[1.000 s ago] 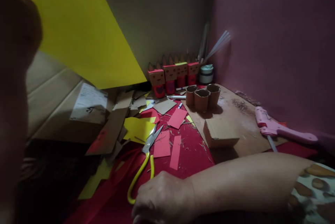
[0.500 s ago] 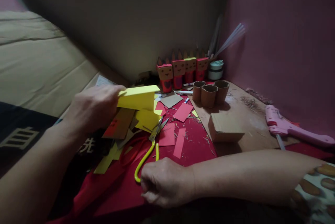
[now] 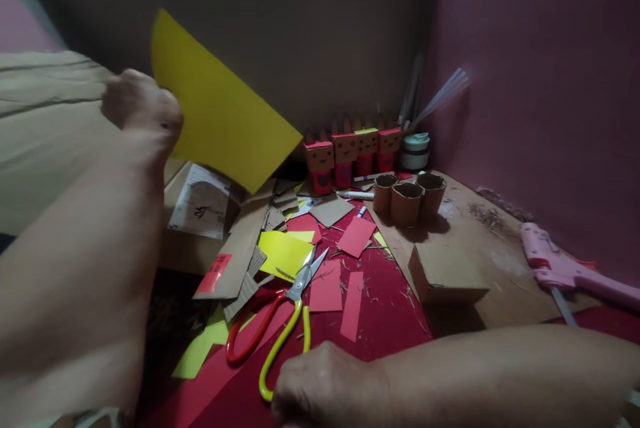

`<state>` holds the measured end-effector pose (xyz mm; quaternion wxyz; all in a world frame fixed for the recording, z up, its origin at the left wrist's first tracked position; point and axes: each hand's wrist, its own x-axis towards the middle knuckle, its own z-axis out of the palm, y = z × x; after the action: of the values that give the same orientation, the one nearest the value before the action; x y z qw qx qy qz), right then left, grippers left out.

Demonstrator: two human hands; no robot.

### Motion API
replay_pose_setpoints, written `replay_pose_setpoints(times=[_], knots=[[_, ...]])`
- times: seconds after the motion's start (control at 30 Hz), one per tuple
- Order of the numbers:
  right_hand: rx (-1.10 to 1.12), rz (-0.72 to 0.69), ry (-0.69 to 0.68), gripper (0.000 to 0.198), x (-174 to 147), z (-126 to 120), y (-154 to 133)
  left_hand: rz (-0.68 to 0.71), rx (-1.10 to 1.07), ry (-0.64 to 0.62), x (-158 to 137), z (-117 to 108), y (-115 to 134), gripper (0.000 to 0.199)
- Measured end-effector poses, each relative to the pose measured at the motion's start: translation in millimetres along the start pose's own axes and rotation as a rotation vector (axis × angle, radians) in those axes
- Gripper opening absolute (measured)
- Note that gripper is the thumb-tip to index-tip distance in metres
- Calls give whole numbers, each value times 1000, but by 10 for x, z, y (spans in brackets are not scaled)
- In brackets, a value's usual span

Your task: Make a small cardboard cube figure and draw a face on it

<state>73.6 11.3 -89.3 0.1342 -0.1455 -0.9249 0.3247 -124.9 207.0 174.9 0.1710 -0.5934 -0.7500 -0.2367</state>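
Yellow sheet [image 3: 215, 115] is standing higher and farther left than 0.5 s ago, now turning its broad side to view; left hand [image 3: 143, 105] is rising with it. Left hand is grasping the sheet by its left edge, fingertips hiding from view. Sheet is slanting in midair, its right corner pointing toward the 4 figures [image 3: 323, 160] at the back. Box [image 3: 197, 253] with a white label is sitting below the sheet, beside the left forearm.

Right hand [image 3: 320, 385] is curling low at centre, just beside the yellow handle of the scissors [image 3: 299, 288]; cannot tell whether it is gripping anything. Scissors are lying with blades slightly apart, tips pointing away, overlapping a yellow scrap [image 3: 283, 253]. Red square [image 3: 326, 288] and red strip [image 3: 353, 308] are lying to their right.

Farther out, 3 tubes [image 3: 407, 205] are standing close together on a board [image 3: 505, 281]. Block [image 3: 447, 271] is resting nearer; pink glue gun [image 3: 555, 265] is lying well apart, far right.
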Motion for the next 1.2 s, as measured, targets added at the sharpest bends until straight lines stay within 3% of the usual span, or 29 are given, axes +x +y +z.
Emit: replay_pose_setpoints(times=[0.1, 0.17, 0.2, 0.27, 0.43, 0.53, 0.6, 0.67, 0.77, 0.8, 0.83, 0.9, 1.0, 1.1, 1.2], knots=[[11, 50, -107, 21, 59, -5, 16, -136, 72, 200, 12, -16, 97, 61], [19, 73, -148, 18, 86, -15, 11, -44, 137, 308, -131, 9, 140, 62], [23, 84, -163, 18, 92, -23, 2, 94, 186, 294, -239, 40, 145, 63], [38, 106, -160, 21, 88, -43, -30, 294, 270, 137, -491, 145, 111, 61], [202, 146, -19, 25, -7, -95, -128, 478, 263, -279, -992, 644, -155, 27], [468, 251, 112, 28, -52, -121, -123, 536, 165, -521, -1108, 912, -330, 33], [778, 340, 179, 31, -44, -163, -80, 517, 77, -589, -1162, 948, -413, 29], [1141, 376, 190, 36, -16, -233, -24, 475, -37, -583, -1262, 832, -457, 28], [1579, 306, 260, 42, 21, -355, 39, 406, -251, -560, -1583, 457, -422, 35], [1690, 275, 266, 44, 24, -388, 46, 382, -358, -564, -1735, 319, -379, 33], [1750, 256, 260, 47, 21, -415, 46, 300, -610, -571, -1900, 193, -323, 28], [1813, 243, 202, 49, -1, -450, 23, 158, -913, -640, -2231, 5, -188, 14], [1838, 232, 58, 51, -47, -468, -44, 91, -1067, -757, -2619, -101, -16, 8], [1842, 195, -75, 54, -84, -464, -104, 73, -1130, -713, -2819, -98, 48, 9], [1837, 158, -138, 52, -119, -436, -125, 172, -1057, -592, -2916, -109, 49, 11]])
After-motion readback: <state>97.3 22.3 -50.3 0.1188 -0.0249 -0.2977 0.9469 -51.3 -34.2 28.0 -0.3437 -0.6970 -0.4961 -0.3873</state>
